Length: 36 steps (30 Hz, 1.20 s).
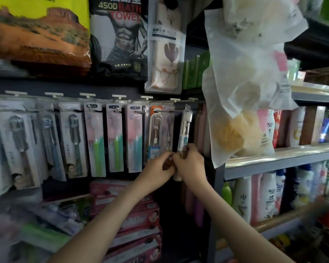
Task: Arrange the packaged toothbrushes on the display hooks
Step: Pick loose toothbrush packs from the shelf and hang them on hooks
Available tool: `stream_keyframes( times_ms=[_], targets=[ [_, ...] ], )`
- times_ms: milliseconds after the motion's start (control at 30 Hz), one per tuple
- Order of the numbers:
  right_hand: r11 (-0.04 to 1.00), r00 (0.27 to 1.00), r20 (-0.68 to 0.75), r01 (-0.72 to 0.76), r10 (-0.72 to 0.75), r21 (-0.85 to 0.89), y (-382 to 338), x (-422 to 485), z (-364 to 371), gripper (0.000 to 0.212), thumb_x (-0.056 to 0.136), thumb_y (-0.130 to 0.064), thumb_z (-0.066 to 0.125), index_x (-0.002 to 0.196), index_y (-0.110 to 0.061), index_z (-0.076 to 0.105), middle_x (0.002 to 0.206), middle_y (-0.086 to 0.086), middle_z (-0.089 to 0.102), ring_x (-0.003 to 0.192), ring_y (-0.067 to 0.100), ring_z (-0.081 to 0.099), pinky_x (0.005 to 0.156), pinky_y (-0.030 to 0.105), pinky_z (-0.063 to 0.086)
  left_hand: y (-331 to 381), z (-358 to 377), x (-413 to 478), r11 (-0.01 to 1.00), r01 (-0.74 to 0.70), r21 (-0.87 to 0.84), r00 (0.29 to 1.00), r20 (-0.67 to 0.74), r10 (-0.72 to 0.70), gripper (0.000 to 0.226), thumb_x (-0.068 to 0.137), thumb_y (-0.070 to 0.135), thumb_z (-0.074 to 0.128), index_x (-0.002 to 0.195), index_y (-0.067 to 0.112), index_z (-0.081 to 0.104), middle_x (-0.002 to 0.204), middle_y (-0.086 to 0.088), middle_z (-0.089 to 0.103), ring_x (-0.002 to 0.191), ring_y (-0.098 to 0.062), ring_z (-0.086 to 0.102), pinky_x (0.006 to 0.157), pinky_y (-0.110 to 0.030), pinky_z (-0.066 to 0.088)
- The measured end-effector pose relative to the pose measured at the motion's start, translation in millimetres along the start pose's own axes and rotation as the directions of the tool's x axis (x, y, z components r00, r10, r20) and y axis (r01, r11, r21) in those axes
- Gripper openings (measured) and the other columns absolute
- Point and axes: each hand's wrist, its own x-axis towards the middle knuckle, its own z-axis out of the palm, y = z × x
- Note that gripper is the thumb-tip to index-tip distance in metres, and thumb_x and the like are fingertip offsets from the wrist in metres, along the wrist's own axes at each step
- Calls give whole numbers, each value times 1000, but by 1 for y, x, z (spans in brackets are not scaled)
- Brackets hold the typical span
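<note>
A row of packaged toothbrushes hangs on display hooks [160, 110] across the dark back panel. My right hand [190, 164] grips the lower end of a narrow clear toothbrush pack [185, 128] whose top sits at the end of a hook. My left hand [158, 167] pinches something brown beside it, just under an orange-topped toothbrush pack [155, 130]. The two hands touch each other. Pink toothbrush packs [114, 137] with green and blue brushes hang to the left.
Grey-brush packs [20, 147] fill the left hooks. Bath towel packs [120, 35] hang above. A white plastic bag with sponges [243, 88] hangs at the right, close to my right hand. Toothpaste boxes [133, 221] lie below; shelves with bottles [270, 194] stand right.
</note>
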Motion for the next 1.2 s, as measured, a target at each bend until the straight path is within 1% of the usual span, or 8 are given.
stream_keyframes(
  times_ms=[133,234,367,601,667,801,968,1201],
  targets=[
    [1000,1000,-7,24,-24,12,-8,-11,-12,31,87,-13,55,115,-3,46,88,6,56,92,29,59,76,36,46,13,5,-7,994,35,-105,999,20,-34,30,85,7,61,109,26,56,102,0,69,96,-13,65,89,-34,52],
    [999,998,39,44,-45,16,-7,-22,-17,28,88,-14,55,115,-7,49,99,10,63,94,27,59,73,32,45,20,8,-15,980,80,-184,997,16,-79,27,83,0,61,100,20,56,94,-4,67,91,-23,67,85,-45,54],
    [999,991,126,35,-37,14,4,-47,-19,29,92,-20,57,119,-12,51,96,1,61,81,15,58,50,13,39,12,16,-38,954,149,-260,988,78,-133,21,84,0,61,98,15,57,97,-13,67,90,-30,67,81,-45,56],
    [997,988,144,-69,63,34,32,-107,-20,22,88,-25,61,107,-13,58,88,-2,63,83,14,61,68,23,47,4,23,-103,974,181,-137,962,231,-146,18,90,16,61,108,17,59,100,-8,68,89,-20,67,77,-33,54],
    [996,984,156,-91,86,25,33,-129,-22,22,89,-24,60,108,-14,58,82,-7,60,78,9,59,64,16,45,6,19,-128,979,193,-61,953,247,-172,22,91,20,61,112,15,60,99,-7,68,87,-19,66,78,-33,53],
    [992,964,237,-128,119,22,19,-174,-25,37,92,-21,54,128,-12,47,77,-13,50,65,-3,46,50,6,40,15,2,-182,972,186,141,969,137,-206,27,91,27,60,116,18,61,106,0,67,94,-12,64,85,-32,52],
    [988,933,344,-140,108,69,-7,-241,-23,43,92,-21,54,133,-14,43,78,-10,53,65,1,49,49,9,38,34,-25,-263,928,301,220,952,-22,-304,19,93,29,56,111,21,58,95,10,61,79,1,56,63,-7,43],
    [979,898,437,-136,57,153,-56,-316,1,34,91,-17,56,122,-11,46,80,-9,53,66,3,51,50,12,40,60,-83,-357,838,417,352,909,-147,-390,28,96,27,51,123,19,53,111,6,61,86,-5,55,71,-16,44]
  ],
)
